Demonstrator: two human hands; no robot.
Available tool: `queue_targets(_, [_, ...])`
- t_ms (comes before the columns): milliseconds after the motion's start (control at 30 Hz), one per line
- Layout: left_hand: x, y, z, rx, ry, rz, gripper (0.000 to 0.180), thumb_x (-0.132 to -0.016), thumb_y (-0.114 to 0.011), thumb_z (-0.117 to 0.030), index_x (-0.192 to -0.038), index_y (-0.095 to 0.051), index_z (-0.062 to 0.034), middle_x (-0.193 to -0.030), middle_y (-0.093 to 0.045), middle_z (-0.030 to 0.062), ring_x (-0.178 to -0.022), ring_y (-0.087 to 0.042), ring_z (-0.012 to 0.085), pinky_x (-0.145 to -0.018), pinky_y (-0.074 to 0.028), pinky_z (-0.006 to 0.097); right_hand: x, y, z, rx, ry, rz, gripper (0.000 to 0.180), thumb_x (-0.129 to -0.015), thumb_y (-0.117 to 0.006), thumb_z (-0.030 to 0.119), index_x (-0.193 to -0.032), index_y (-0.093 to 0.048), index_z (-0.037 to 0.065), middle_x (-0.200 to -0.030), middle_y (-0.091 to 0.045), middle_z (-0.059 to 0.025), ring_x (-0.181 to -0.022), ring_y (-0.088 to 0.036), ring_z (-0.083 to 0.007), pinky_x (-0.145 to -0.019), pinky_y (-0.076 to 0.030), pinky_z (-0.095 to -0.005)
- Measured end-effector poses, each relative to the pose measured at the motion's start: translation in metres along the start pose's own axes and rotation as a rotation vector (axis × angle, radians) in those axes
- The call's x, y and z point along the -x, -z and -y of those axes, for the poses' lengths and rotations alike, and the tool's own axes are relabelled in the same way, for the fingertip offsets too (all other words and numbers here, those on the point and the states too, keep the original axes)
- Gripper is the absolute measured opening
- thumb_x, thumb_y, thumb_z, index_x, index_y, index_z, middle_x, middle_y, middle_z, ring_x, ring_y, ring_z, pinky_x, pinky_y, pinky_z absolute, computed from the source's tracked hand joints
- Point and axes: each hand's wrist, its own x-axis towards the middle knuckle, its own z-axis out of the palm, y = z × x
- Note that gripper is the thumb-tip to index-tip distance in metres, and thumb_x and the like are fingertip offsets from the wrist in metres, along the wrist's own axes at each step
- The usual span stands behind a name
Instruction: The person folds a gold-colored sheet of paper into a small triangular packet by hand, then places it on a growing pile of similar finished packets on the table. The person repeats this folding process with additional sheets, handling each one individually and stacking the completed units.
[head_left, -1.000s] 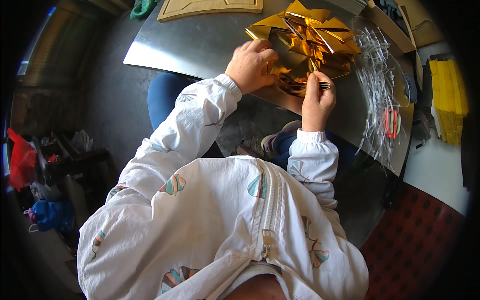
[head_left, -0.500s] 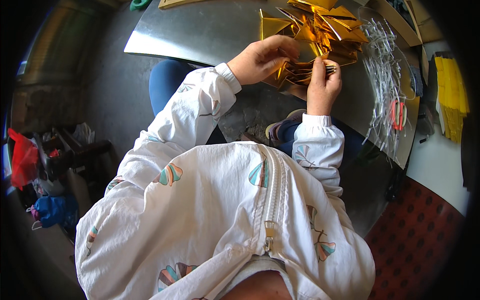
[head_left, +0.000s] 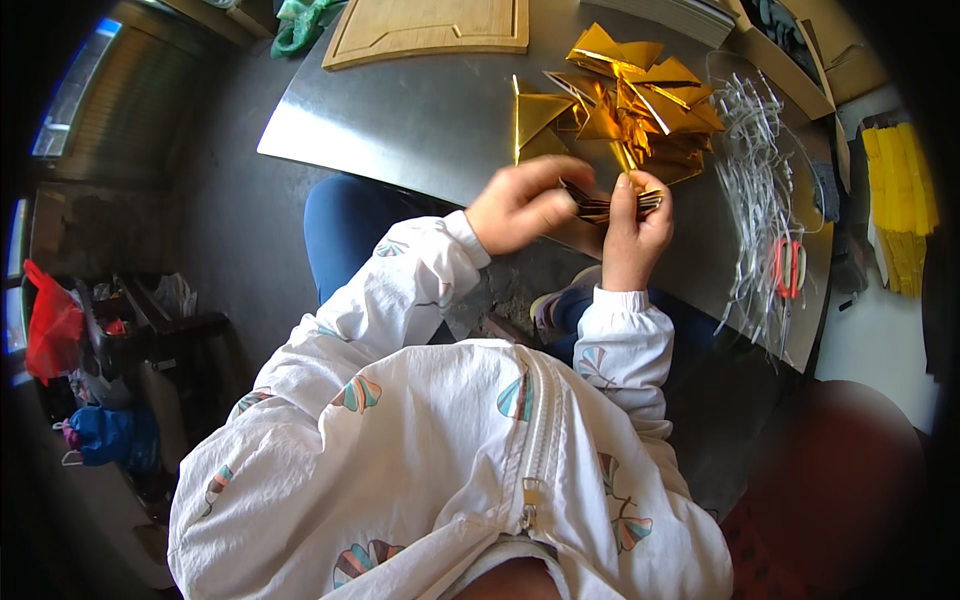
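- Foil, gold and folded flat into a thin stack (head_left: pixel 610 205), sits pinched between the left hand (head_left: pixel 520 205) and right hand (head_left: pixel 632 225), above the metal table's (head_left: pixel 420 120) near edge.
- Both hands close on its ends.
- It looks light, slippery and easily creased, so the folded edges seem the best hold.
- More gold pieces (head_left: pixel 640 100) lie toward the far edge.

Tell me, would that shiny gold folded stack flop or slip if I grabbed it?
The gold folded stack looks thin and light, so probably bendy. Its glossy foil surface may be slippery; both the left hand and right hand pinch it.
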Motion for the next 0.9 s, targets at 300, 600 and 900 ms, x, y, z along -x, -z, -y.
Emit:
queue_targets(300, [-0.071, 0.062, 0.011, -1.26, 0.03, 0.036, 0.057, -0.069, -0.079, -0.051, -0.108, -0.068, -0.0108, -0.107, -0.067, 0.0109, -0.104, -0.061, 0.0314, -0.091, -0.046, 0.041, 0.003, 0.002, 0.003, 0.053, -0.048, 0.076, 0.008, -0.087, -0.067, 0.007, -0.09, -0.062, 0.001, -0.08, -0.063, -0.0046, -0.065, -0.056, -0.0112, -0.06, -0.047, -0.0259])
queue_targets(600, [-0.056, 0.082, -0.002, -0.92, 0.431, -0.067, 0.042, -0.069, -0.082, -0.04, -0.093, -0.071, -0.008, -0.081, -0.066, 0.0092, -0.076, -0.064, 0.0225, -0.071, -0.052, 0.034, 0.004, -0.008, 0.0, 0.163, 0.004, 0.101, 0.016, -0.086, -0.07, 0.014, -0.091, -0.065, 0.001, -0.087, -0.065, -0.0109, -0.076, -0.061, -0.0221, -0.067, -0.05, -0.0333])
queue_targets(900, [-0.024, 0.068, 0.009, -0.574, 0.116, -0.234, 0.013, -0.081, -0.075, -0.004, -0.092, -0.069, -0.0042, -0.085, -0.066, 0.0027, -0.074, -0.061, 0.0113, -0.069, -0.051, 0.025, 0.005, -0.017, -0.006, 0.113, -0.04, 0.113, 0.029, -0.087, -0.07, 0.017, -0.106, -0.065, -0.003, -0.099, -0.067, -0.017, -0.087, -0.065, -0.0284, -0.077, -0.052, -0.0356])
